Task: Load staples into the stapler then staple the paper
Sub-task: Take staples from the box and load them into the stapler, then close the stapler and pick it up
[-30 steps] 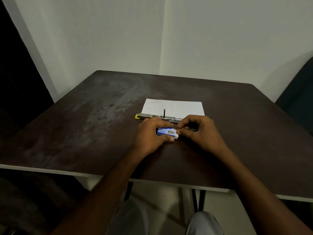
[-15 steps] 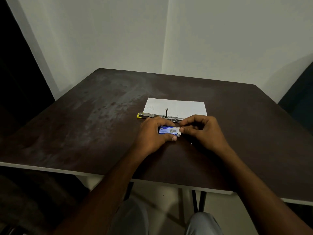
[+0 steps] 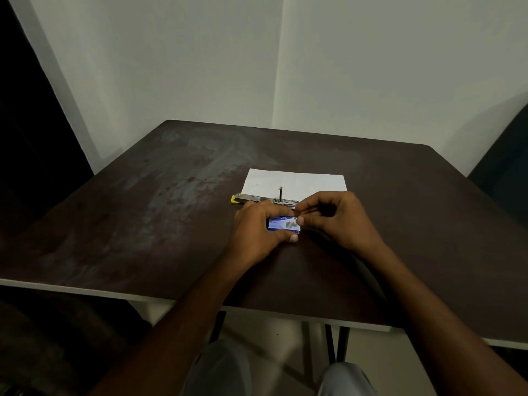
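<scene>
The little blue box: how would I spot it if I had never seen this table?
Start at the dark brown table and find the white paper near its middle. Just in front lies the opened stapler; nearer still, the left hand holds the small blue box, the right hand at its end. It is the only blue thing there.

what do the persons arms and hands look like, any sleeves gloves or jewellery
Both forearms are bare to the frame's bottom edge: no sleeves in view. The left hand and right hand wear no gloves, and no rings, watch or bracelets show. Nails look short and unpainted; the dim light hides finer detail.
</scene>
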